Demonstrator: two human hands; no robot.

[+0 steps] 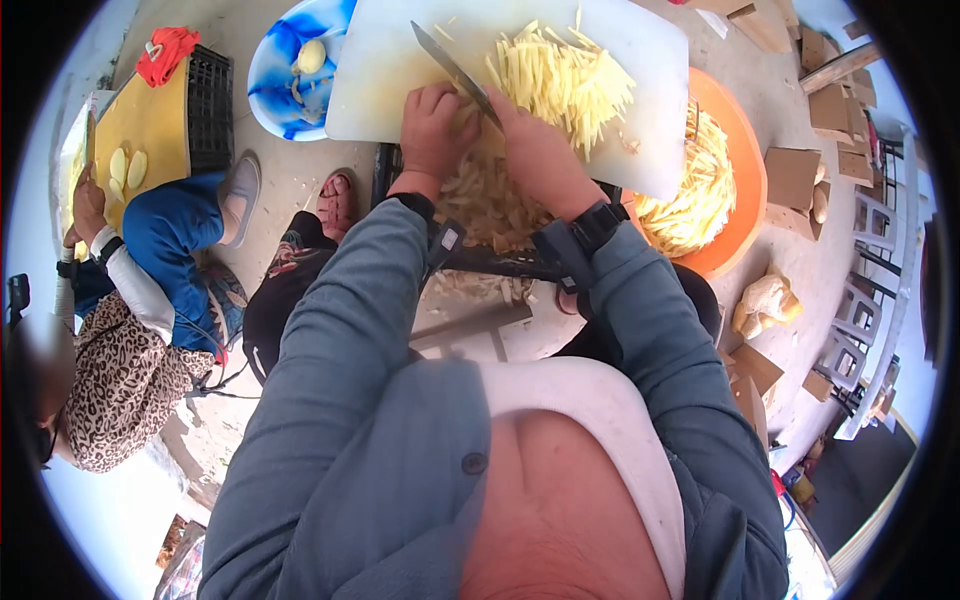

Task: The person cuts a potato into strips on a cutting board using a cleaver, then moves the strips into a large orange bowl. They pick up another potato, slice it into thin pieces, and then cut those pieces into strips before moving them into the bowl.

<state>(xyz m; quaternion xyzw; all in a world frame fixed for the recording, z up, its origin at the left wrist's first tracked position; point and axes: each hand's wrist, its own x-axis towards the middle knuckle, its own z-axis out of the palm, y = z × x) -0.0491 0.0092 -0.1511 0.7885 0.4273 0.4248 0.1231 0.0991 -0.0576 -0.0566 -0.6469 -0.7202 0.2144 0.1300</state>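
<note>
My right hand (538,152) is shut on the handle of a knife (452,68), whose blade points up and left over a white cutting board (390,95). Just left of the blade, my left hand (432,128) is curled on the near edge of the board; what it presses is hidden. A heap of pale potato strips (565,78) lies on the board beside the right hand. More strips (488,208) lie below the board's near edge, between my wrists.
An orange basin (745,175) of strips (692,195) stands at the right. A blue bowl (272,85) holding a peeled potato (312,55) is at the left. Another person (130,330) sits there at a yellow board (150,115) by a black crate (210,95). Cardboard pieces (792,175) lie at the right.
</note>
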